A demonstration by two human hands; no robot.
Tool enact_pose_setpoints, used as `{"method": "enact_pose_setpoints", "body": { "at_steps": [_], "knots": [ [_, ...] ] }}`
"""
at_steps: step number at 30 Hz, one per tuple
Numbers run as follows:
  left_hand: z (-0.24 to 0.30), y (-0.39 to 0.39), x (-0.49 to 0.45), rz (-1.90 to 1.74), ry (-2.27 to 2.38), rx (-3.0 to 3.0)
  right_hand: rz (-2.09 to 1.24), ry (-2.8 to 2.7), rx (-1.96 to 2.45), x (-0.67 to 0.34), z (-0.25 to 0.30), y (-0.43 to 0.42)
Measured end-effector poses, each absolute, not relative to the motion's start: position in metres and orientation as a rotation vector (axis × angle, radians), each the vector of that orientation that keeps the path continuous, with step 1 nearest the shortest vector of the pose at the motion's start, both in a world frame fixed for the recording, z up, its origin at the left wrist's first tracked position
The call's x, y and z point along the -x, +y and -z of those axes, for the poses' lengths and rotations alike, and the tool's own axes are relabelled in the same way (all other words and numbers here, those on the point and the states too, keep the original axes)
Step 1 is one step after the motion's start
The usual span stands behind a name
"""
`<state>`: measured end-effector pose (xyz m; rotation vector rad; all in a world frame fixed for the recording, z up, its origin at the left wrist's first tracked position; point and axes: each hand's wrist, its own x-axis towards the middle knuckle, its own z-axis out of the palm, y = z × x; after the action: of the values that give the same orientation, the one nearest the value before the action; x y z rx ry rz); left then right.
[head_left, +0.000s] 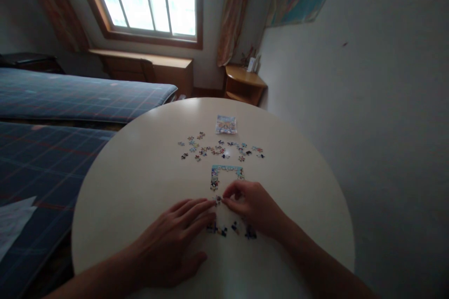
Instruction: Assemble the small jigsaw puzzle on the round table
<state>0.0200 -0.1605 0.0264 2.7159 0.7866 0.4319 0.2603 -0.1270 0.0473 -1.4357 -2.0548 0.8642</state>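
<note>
A partly joined jigsaw border (214, 178) lies on the round white table, its top edge light blue. Just below its left side is a small puzzle piece (218, 199). My right hand (250, 203) has thumb and forefinger pinched at that piece's right edge. Stretched flat, my left hand (178, 229) touches the piece's left side with its fingertips, thumb spread apart. Darker joined pieces (221, 231) lie near the left fingers, and another dark cluster (250, 232) sits partly under my right wrist.
Loose puzzle pieces (212, 150) are scattered beyond the border. Behind them lies a small picture sheet (226, 124). The round table (140, 173) has a bed (63, 163) on its left and a wall (368, 103) on its right. A corner shelf (243, 76) stands past the far edge.
</note>
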Motion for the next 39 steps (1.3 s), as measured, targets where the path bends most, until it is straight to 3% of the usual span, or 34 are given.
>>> {"method": "enact_pose_setpoints", "body": {
  "at_steps": [16, 39],
  "knots": [
    [-0.027, -0.160, -0.018, -0.349, 0.774, -2.747, -0.724, -2.152, 1.360, -0.253, -0.041, -0.116],
    [-0.024, -0.161, -0.019, -0.430, 0.843, -2.607, -0.906, -2.058, 1.397, -0.257, -0.053, -0.126]
  ]
}}
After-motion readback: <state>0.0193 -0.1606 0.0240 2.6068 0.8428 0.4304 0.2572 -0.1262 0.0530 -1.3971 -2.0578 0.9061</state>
